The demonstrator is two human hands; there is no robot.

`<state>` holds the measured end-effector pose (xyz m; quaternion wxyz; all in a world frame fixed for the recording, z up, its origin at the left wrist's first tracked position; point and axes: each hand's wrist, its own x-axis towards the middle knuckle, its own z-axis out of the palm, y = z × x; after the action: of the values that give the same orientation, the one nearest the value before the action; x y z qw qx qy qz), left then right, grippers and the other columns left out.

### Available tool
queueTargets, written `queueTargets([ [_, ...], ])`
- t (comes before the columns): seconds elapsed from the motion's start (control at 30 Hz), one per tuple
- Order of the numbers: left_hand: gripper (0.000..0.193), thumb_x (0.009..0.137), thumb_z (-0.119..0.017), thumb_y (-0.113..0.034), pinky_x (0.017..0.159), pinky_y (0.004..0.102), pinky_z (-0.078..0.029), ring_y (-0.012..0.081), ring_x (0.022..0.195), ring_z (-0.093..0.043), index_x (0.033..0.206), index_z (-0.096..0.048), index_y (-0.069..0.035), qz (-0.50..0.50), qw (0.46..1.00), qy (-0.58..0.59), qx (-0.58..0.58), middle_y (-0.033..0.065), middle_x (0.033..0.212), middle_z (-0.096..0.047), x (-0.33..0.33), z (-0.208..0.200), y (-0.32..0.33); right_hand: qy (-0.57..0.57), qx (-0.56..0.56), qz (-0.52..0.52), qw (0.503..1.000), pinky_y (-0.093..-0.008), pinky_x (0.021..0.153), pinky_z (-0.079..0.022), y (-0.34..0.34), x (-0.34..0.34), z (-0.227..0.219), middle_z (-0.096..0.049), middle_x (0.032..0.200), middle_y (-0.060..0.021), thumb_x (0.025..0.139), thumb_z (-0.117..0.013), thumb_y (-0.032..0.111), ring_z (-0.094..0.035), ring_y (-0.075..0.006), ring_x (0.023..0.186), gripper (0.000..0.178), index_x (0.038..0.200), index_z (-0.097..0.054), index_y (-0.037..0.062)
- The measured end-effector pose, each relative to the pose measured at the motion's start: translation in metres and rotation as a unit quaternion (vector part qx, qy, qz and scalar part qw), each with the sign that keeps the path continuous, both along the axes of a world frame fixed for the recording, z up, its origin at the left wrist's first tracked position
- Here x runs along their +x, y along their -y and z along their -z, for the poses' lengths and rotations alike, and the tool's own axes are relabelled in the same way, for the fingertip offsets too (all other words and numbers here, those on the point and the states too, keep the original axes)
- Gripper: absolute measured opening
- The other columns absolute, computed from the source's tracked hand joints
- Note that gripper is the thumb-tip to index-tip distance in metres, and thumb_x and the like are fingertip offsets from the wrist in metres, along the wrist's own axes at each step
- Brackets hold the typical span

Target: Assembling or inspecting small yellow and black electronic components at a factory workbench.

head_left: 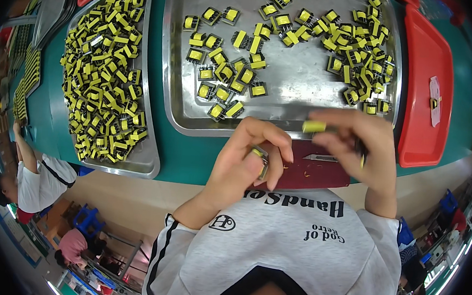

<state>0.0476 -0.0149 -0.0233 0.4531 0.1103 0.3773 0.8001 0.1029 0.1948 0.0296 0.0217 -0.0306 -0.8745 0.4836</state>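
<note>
My left hand [246,156] is curled closed around a small yellow-taped transformer [259,159], partly hidden by the fingers. To its right, my right hand [358,143] pinches another yellow transformer [314,126] between thumb and forefinger, over the near edge of the metal tray [284,104]. That hand is somewhat blurred. Something dark with a bit of yellow shows in its palm, too unclear to name. In the tray, loose transformers [239,73] lie scattered on the left, and a denser heap [359,57] sits at the right.
A second metal tray [149,160], heaped with transformers, stands at the left. On the right lies a red plastic tray [423,134] with a paper slip [434,102]. A utility knife [319,158] rests on a dark red mat [306,175]. Another person [36,179] works far left.
</note>
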Motion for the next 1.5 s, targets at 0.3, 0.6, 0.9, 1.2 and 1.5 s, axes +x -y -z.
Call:
queueTargets([
  [0.3, 0.048, 0.091, -0.063, -0.028, 0.074, 0.0234, -0.042, 0.0084, 0.078, -0.051, 0.124, -0.039, -0.003, 0.022, 0.998, -0.056, -0.011, 0.0088, 0.113, -0.054, 0.005, -0.003, -0.004, -0.095, -0.113, -0.082, 0.986, -0.0265, 0.042, -0.034, 0.014, 0.003, 0.002, -0.061, 0.063, -0.0046, 0.081, -0.068, 0.033, -0.049, -0.0141, 0.044, 0.034, 0.095, -0.067, 0.0023],
  [0.6, 0.034, 0.093, -0.058, -0.022, 0.07, 0.0213, -0.044, 0.0084, 0.079, -0.053, 0.116, -0.041, -0.003, -0.046, 0.996, -0.065, 0.034, 0.0112, 0.109, -0.057, 0.006, -0.002, -0.004, -0.147, -0.109, -0.073, 0.98, -0.0262, 0.042, -0.035, 0.016, 0.007, 0.016, -0.058, 0.061, -0.0046, 0.075, -0.078, 0.023, -0.051, -0.0141, 0.045, 0.033, 0.094, -0.063, 0.0009],
  [0.9, 0.034, 0.093, -0.058, -0.025, 0.075, 0.0237, -0.043, 0.0111, 0.081, -0.052, 0.115, -0.049, -0.001, -0.01, 0.988, -0.154, -0.011, 0.0108, 0.109, -0.057, 0.004, 0.001, -0.009, -0.171, -0.053, -0.115, 0.977, -0.0271, 0.042, -0.036, 0.017, 0.007, 0.013, -0.056, 0.056, -0.0021, 0.067, -0.075, 0.005, -0.052, -0.016, 0.044, 0.032, 0.097, -0.062, 0.0054],
  [1.2, 0.043, 0.095, -0.053, -0.036, 0.069, 0.0252, -0.046, 0.0147, 0.08, -0.058, 0.119, -0.05, -0.001, -0.019, 0.997, -0.075, -0.019, 0.0136, 0.107, -0.057, 0.009, -0.011, -0.004, -0.13, 0.092, 0.012, 0.987, -0.0243, 0.045, -0.032, 0.0, 0.016, 0.001, -0.054, 0.059, 0.0021, 0.061, -0.079, 0.047, -0.042, -0.0067, 0.046, 0.06, 0.1, -0.065, 0.0023],
  [1.5, 0.047, 0.095, -0.048, -0.042, 0.051, 0.0196, -0.038, 0.0065, 0.057, -0.047, 0.12, -0.046, -0.002, 0.004, 0.994, -0.081, 0.067, 0.0154, 0.095, -0.059, 0.005, -0.003, -0.005, 0.2, 0.313, 0.256, 0.892, -0.0284, 0.045, -0.024, -0.048, 0.033, -0.005, -0.042, 0.05, -0.004, 0.08, -0.072, 0.032, -0.035, -0.0106, 0.045, 0.032, 0.082, -0.058, 0.0031],
])
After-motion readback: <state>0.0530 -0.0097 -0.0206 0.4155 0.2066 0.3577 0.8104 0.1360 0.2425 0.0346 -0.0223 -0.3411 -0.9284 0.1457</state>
